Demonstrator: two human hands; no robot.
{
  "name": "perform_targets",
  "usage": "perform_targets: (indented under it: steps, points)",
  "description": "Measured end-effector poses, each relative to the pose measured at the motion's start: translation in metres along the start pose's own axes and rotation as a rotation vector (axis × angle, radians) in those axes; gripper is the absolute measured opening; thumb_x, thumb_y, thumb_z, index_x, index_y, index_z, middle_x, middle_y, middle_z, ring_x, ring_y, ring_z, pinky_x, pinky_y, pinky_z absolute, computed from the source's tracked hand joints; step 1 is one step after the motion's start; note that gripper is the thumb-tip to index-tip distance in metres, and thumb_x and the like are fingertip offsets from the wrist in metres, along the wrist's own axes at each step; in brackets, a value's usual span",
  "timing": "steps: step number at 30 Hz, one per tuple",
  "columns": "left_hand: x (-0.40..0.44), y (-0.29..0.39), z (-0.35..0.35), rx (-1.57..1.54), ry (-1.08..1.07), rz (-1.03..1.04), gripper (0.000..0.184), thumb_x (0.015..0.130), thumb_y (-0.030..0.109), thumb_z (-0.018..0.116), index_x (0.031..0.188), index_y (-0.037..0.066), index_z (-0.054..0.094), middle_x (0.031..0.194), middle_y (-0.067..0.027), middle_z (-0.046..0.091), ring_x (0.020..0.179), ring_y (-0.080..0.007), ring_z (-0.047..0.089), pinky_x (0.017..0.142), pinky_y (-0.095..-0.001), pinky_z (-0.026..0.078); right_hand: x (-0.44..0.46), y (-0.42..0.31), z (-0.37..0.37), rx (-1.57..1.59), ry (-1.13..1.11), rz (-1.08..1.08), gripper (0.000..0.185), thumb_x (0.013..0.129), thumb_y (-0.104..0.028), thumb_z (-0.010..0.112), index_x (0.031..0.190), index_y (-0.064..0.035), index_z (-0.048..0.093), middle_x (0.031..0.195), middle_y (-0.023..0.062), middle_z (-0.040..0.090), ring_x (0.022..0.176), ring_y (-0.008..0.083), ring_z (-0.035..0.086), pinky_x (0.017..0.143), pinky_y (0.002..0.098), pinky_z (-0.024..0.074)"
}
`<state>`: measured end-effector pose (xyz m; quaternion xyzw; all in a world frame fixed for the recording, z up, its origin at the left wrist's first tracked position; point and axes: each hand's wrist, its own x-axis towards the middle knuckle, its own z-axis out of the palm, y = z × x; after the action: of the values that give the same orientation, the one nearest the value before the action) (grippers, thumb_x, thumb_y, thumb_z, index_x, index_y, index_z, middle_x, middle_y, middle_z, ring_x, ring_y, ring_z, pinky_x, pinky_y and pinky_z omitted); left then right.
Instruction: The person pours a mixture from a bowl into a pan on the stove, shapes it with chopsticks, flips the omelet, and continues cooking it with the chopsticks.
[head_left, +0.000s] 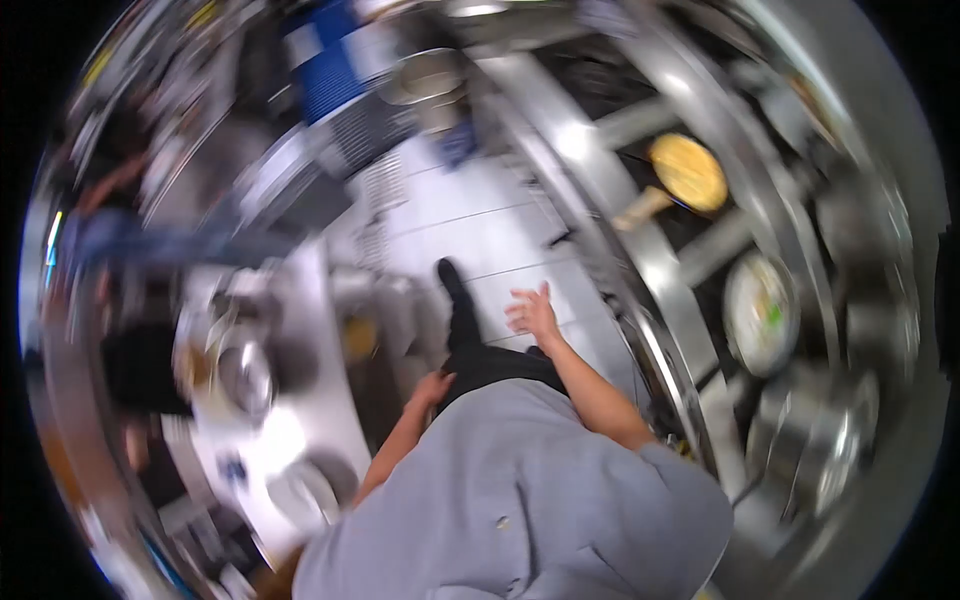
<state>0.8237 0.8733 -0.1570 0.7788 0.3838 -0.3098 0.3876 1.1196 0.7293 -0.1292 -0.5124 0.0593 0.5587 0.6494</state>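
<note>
My right hand (533, 312) hangs in front of my body over the tiled floor, its fingers spread and nothing in it. Low at my side, next to my dark trousers, is my left hand (432, 388); its fingers are blurred and partly hidden. To the right of my right hand runs a metal stove (690, 330). On it lie a round yellow food like an omelette (690, 172) in a pan and, closer to me, a round pan with pale food and bits of green (760, 312). Neither hand touches them.
A large metal pot (812, 440) stands at the stove's near end. On the left is a white worktop (330, 400) with metal bowls (245, 375) and a white plate (303, 495). A bucket-like container (430, 75) and blue crates (325, 70) stand ahead. Much is blurred.
</note>
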Motion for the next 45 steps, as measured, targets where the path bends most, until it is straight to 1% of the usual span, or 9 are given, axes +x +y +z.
perform_targets:
  steps: [4,11,20,22,23,27,32,39,45]
  points:
    - [-0.084,0.002,0.061,-0.213,0.206,-0.056,0.056,0.098,0.05,0.043,0.112,0.002,0.067,0.114,-0.0248,0.066,0.111,-0.0428,0.06,0.097,-0.0498,0.045,-0.016,0.098,-0.012,-0.553,-0.184,0.386,0.082,0.095,-0.073,0.027,0.13,-0.004,0.055,0.099,0.0147,0.07,0.069,0.02,0.068,0.054,0.0306,0.0551]
    - [-0.199,0.02,0.01,-0.255,0.288,-0.054,0.047,0.095,0.047,0.053,0.109,0.005,0.071,0.109,-0.0201,0.069,0.105,-0.0396,0.063,0.092,-0.0481,0.049,0.033,0.176,-0.141,-0.873,0.074,0.308,0.056,0.099,-0.053,0.043,0.096,0.0007,0.059,0.069,0.0123,0.06,0.047,0.0204,0.055,0.039,0.0338,0.0433]
    - [-0.315,-0.002,-0.029,-0.332,0.499,0.2,0.051,0.096,0.042,0.054,0.129,0.004,0.059,0.114,-0.0231,0.066,0.106,-0.0391,0.063,0.091,-0.0464,0.049,0.014,0.073,-0.052,-1.436,0.083,0.463,0.042,0.098,-0.037,0.048,0.1,0.0034,0.06,0.087,0.0187,0.069,0.062,0.029,0.063,0.05,0.0391,0.0492]
    - [-0.387,-0.01,-0.069,-0.496,0.837,0.357,0.045,0.095,0.035,0.059,0.129,0.006,0.059,0.113,-0.0203,0.067,0.104,-0.036,0.064,0.091,-0.0429,0.05,0.058,0.066,-0.002,-1.382,-0.192,0.224,0.036,0.096,-0.036,0.051,0.093,-0.0016,0.064,0.078,0.0131,0.069,0.065,0.0271,0.064,0.052,0.0388,0.0498]
    - [-0.43,-0.011,-0.088,-0.564,1.047,0.379,0.041,0.094,0.029,0.063,0.127,0.005,0.061,0.112,-0.0181,0.068,0.103,-0.0336,0.065,0.09,-0.0399,0.051,0.118,0.066,0.015,-1.744,-0.238,-0.35,0.037,0.096,-0.036,0.054,0.084,-0.0027,0.065,0.067,0.0096,0.066,0.065,0.0256,0.064,0.057,0.039,0.0508]
    - [-0.558,-0.057,-0.097,0.013,2.036,0.273,0.028,0.086,0.006,0.065,0.114,0.003,0.065,0.101,-0.0132,0.07,0.088,-0.0291,0.066,0.081,-0.0394,0.054,-0.027,-0.036,0.357,-1.328,-0.361,-1.349,0.024,0.098,-0.021,0.056,0.1,0.0,0.068,0.088,0.0205,0.069,0.081,0.0312,0.068,0.073,0.0376,0.0529]
    - [-0.674,-0.09,-0.078,0.794,2.185,-0.166,0.024,0.096,0.014,0.055,0.109,-0.006,0.062,0.098,-0.0195,0.069,0.088,-0.0322,0.066,0.082,-0.0463,0.052,-0.234,-0.056,0.576,-0.605,-0.872,-2.165,0.024,0.093,-0.009,0.058,0.114,0.0011,0.064,0.109,0.0178,0.067,0.097,0.0338,0.066,0.086,0.0411,0.0516]
    - [-0.728,-0.106,-0.048,0.973,1.962,-0.583,0.02,0.091,0.016,0.058,0.094,-0.003,0.067,0.087,-0.0132,0.067,0.079,-0.0298,0.062,0.076,-0.0456,0.051,-0.356,0.002,0.679,-0.384,-1.395,-2.357,0.022,0.088,-0.014,0.063,0.108,-0.0034,0.067,0.109,0.0137,0.067,0.098,0.031,0.065,0.085,0.0406,0.0505]
    - [-0.765,-0.111,-0.039,0.649,1.942,-0.414,0.021,0.089,0.018,0.062,0.093,-0.002,0.066,0.081,-0.0121,0.064,0.074,-0.0306,0.06,0.071,-0.0409,0.049,-0.375,0.014,0.734,-0.857,-1.821,-1.967,0.024,0.085,-0.025,0.072,0.102,-0.0097,0.07,0.097,0.0055,0.068,0.095,0.0258,0.061,0.087,0.0367,0.0443]
